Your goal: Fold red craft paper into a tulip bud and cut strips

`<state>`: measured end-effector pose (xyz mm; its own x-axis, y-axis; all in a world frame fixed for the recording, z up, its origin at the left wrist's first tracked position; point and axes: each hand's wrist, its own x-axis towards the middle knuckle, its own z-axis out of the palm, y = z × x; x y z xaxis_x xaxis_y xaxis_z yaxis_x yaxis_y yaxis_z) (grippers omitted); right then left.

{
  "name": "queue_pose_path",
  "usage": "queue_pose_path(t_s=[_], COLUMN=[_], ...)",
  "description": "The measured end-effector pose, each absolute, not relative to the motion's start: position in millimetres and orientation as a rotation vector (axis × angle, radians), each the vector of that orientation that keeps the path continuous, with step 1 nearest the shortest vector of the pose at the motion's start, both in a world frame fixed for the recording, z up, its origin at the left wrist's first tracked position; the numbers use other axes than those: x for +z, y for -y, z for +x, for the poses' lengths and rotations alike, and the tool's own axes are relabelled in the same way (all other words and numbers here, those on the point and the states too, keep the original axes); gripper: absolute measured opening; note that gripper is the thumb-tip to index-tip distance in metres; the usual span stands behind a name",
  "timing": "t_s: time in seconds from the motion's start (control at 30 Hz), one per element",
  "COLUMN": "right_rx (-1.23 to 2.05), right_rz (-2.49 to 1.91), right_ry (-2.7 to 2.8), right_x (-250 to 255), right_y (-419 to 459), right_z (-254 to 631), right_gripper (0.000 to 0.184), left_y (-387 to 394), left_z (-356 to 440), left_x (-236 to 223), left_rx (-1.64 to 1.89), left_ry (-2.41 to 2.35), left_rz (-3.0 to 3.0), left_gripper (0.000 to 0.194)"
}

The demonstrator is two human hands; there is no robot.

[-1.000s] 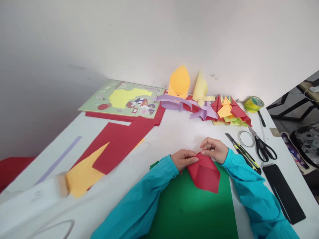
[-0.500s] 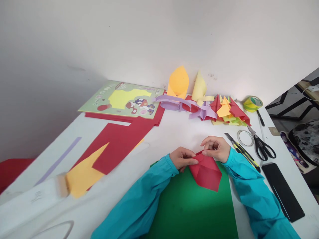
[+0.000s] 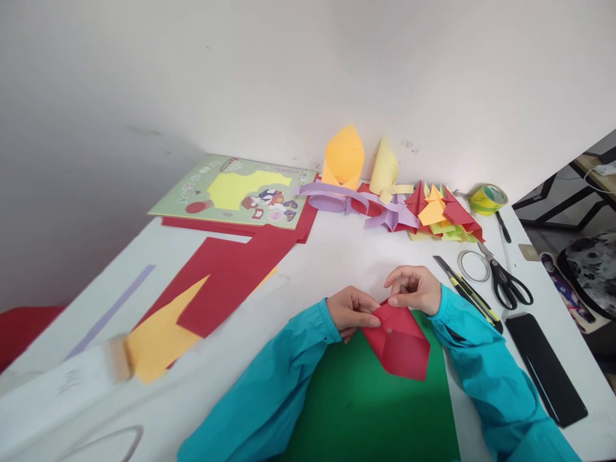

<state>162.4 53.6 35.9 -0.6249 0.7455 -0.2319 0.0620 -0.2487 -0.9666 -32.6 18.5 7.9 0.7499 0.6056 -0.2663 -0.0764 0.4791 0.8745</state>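
Observation:
A folded piece of red paper (image 3: pixel 403 350) is held up over a green sheet (image 3: pixel 370 410) on the white table. My left hand (image 3: pixel 352 310) pinches its upper left edge, thumb on top and the other fingers behind. At its top corner, my right hand (image 3: pixel 414 290) pinches the paper between thumb and fingers. The lower part of the red paper opens out like a pocket towards me. Parts of the fingers behind the paper are hidden.
Right of my hands lie utility knives (image 3: pixel 466 292), scissors (image 3: pixel 503 279), a tape ring (image 3: pixel 474 265) and a black phone-like slab (image 3: pixel 546 369). Folded paper shapes (image 3: pixel 440 212) line the wall. Red sheets (image 3: pixel 231 269) and a paper pad (image 3: pixel 231 192) lie left.
The red paper has tilted and shifted slightly, showing more of its opened lower pocket. My right hand has moved a little left; both hands still pinch the paper.

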Motion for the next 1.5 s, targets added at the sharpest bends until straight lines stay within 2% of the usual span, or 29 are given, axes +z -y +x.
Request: queue_pose_path(t_s=[0.7,0.9,1.03,1.2,1.3,1.5], right_rx=[2.004,1.994,2.022,2.012,1.987,1.901], right_rz=[-0.941,-0.937,-0.925,-0.949,-1.007,-1.066], right_ry=[1.451,1.471,1.452,1.489,1.542,1.632], right_x=[31,29,29,30,31,33], right_y=[-62,-66,-65,-62,-59,-55], right_z=[170,174,172,171,169,163], right_gripper=[0.032,0.03,0.034,0.036,0.033,0.025], left_y=[-18,-21,-21,-18,-15,-10], left_z=[-33,-31,-35,-38,-31,-12], left_x=[10,-6,2,16,13,1], left_rx=[0.271,0.4,0.344,0.263,0.357,0.648], left_ry=[-0.504,-0.587,-0.48,-0.455,-0.598,-0.694], left_rz=[0.793,0.731,0.707,0.714,0.76,0.804], left_gripper=[0.031,0.03,0.027,0.035,0.04,0.026])
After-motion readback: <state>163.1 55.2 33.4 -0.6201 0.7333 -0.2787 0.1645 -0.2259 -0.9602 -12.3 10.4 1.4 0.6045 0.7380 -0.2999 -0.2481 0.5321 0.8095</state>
